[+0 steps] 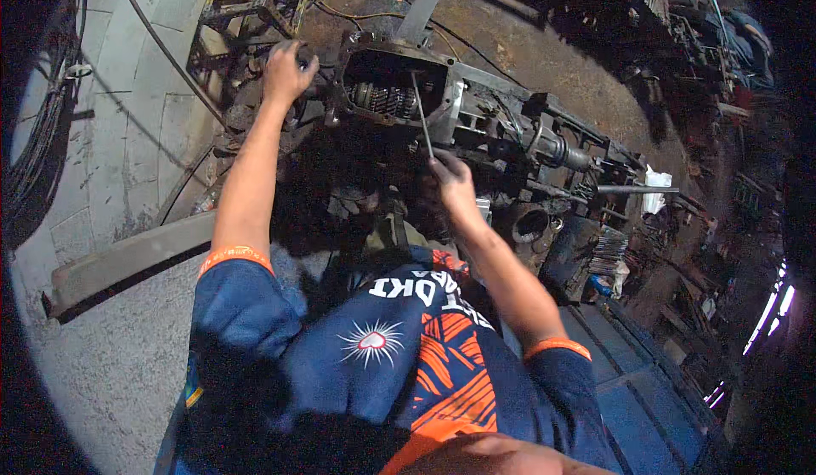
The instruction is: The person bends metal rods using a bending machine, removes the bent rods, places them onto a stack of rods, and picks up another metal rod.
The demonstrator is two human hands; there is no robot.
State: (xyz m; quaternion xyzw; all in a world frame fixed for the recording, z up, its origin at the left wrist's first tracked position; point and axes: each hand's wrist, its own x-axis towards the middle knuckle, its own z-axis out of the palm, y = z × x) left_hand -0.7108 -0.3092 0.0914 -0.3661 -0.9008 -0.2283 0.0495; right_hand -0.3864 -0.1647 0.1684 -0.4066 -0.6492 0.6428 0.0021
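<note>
- presently, right hand (pixel 453 182): closed round thin metal rod (pixel 423 118), tip at mouth of open gear housing (pixel 457 92).
- left hand (pixel 287 73): curled beside housing's left end; grip cannot be told.
- step, apparently: probing near gears (pixel 387 101); next calls for steady tip placement.

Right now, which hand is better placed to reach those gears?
Probably your right hand: it holds a thin rod pointing into the housing near the gears; your left hand is off the housing's left end.

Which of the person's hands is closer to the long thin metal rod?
Right. The right hand is gripping the lower end of the rod; the left hand is away to its left, beyond the open metal case.
</note>
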